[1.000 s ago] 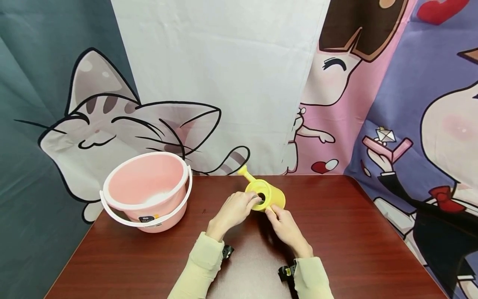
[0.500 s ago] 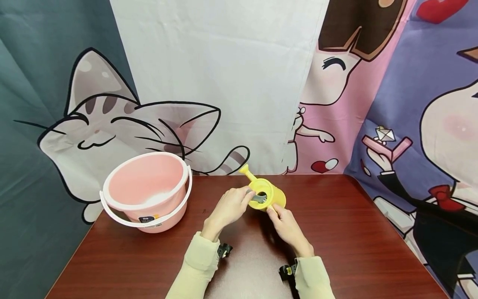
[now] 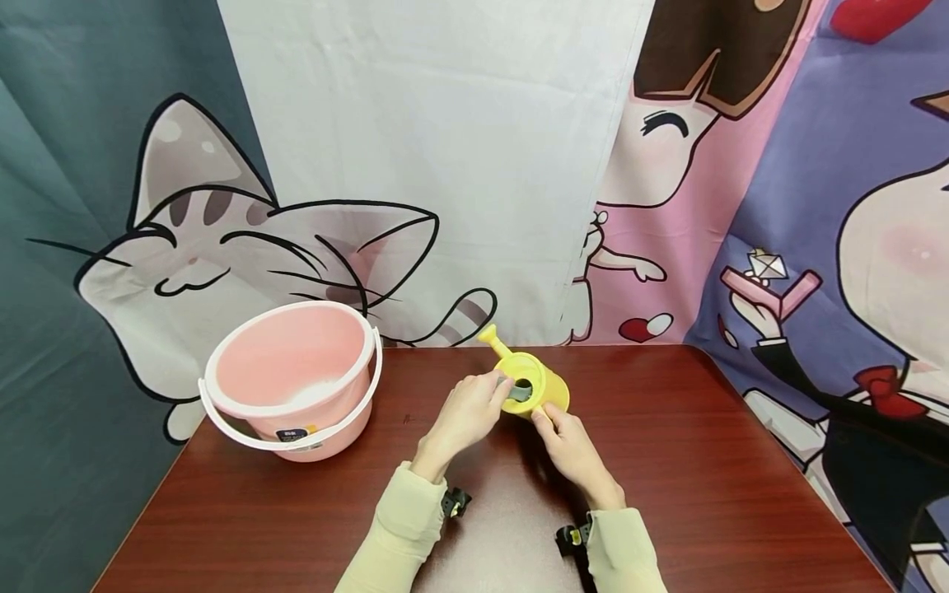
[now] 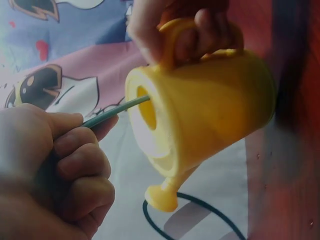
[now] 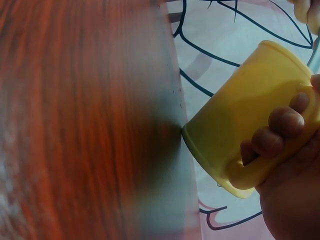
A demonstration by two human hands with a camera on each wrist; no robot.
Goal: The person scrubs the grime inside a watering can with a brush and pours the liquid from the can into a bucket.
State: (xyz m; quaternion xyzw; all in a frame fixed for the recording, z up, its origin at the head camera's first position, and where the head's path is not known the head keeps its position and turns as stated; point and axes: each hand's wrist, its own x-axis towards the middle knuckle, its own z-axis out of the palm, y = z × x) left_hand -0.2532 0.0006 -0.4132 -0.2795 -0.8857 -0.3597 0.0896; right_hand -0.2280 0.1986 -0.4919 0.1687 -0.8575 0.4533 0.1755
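Observation:
A yellow watering can [image 3: 554, 390] is held tilted above the table, its opening facing toward me and its sprinkler spout pointing up and away. My right hand [image 3: 572, 451] grips the can's handle; in the right wrist view its fingers [image 5: 286, 122] curl through the handle loop. A slim grey-green fork-like tool [image 4: 114, 113] is pinched between thumb and fingers of my left hand [image 3: 469, 407]. The tool's far end goes into the round hole in the can's top, so its tip is hidden there. The left fist covers its near end.
A pink bucket [image 3: 354, 427] with a white rim and a lowered white handle stands at the table's left. Behind the dark red wooden table [image 3: 689, 461] hangs a printed cartoon cloth [image 3: 445, 148].
The left hand drew back slightly, showing the tool's pronged end at the hole, then moved it in again. The can shifted slightly right, still gripped by the right hand.

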